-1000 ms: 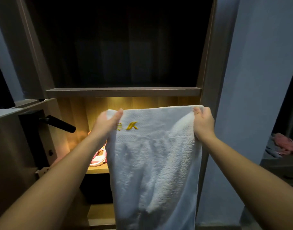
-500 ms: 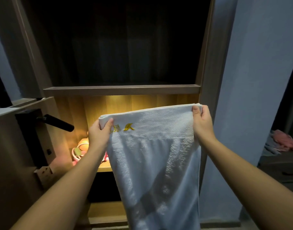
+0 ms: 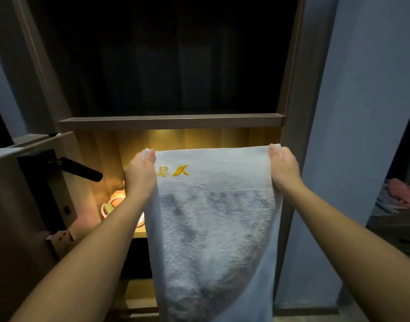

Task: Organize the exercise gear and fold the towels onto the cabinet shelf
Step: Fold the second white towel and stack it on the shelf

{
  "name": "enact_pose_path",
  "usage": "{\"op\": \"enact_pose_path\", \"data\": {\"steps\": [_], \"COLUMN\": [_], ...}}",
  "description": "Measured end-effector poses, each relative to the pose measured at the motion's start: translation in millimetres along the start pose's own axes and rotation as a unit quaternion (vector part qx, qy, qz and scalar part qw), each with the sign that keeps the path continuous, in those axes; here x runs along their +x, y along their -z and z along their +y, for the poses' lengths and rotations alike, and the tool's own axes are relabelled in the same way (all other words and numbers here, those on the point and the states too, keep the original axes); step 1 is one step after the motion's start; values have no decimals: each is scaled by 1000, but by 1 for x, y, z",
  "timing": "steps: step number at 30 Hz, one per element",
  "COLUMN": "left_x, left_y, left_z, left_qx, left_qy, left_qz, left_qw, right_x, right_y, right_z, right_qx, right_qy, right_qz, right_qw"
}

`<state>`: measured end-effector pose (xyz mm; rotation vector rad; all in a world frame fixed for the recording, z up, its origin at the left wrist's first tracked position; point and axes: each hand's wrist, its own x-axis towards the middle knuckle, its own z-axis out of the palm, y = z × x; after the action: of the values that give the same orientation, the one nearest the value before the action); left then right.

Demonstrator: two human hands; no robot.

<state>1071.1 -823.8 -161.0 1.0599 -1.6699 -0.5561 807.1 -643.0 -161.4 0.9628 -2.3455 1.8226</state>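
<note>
Holding the white terry towel with yellow embroidered lettering [image 3: 213, 217] up by its top corners, the left hand [image 3: 140, 175] pinches one corner and the right hand [image 3: 283, 169] pinches the other, each closed tightly on the hem. The towel hangs flat between them, in front of the lit wooden cabinet shelf [image 3: 139, 234], its lower end running out of view below.

To fold it well, the top edge should be kept taut and level, and the two corners brought together so the side hems line up; a judgement, since the cloth looks thick and will likely bulge at the crease unless smoothed.

Beyond and just below the left hand, pale pink exercise gear [image 3: 113, 204] sits on the shelf, partly hidden by the forearm, so its exact shape is unclear. It occupies the near-left part of the shelf and may crowd the folded towel. Left of that hand, a black lever door handle [image 3: 79, 168] juts from an open door and could snag the cloth. Far off to the right of the right hand lies a pink bundle of cloth [image 3: 401, 190].
</note>
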Motion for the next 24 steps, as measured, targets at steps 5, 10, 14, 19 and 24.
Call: {"op": "enact_pose_path", "data": {"steps": [5,10,14,19,24], "left_x": [10,33,65,34,36], "left_y": [-8,-9,11,-6,-5], "left_z": [-5,10,52,14,10], "left_qx": [87,88,-75,138,99], "left_qy": [29,54,-116,-42,-10], "left_qz": [-57,-72,105,-54,-20], "left_qw": [994,992,985,988,995], "right_x": [12,22,54,28,41], "right_y": [-4,7,16,-15,-15], "right_z": [-5,-23,-64,-2,-4], "right_qx": [-78,-83,53,-374,-305], "right_qy": [-145,-136,144,171,177], "right_qz": [-119,-169,99,-82,-49], "right_qw": [979,973,983,908,934]}}
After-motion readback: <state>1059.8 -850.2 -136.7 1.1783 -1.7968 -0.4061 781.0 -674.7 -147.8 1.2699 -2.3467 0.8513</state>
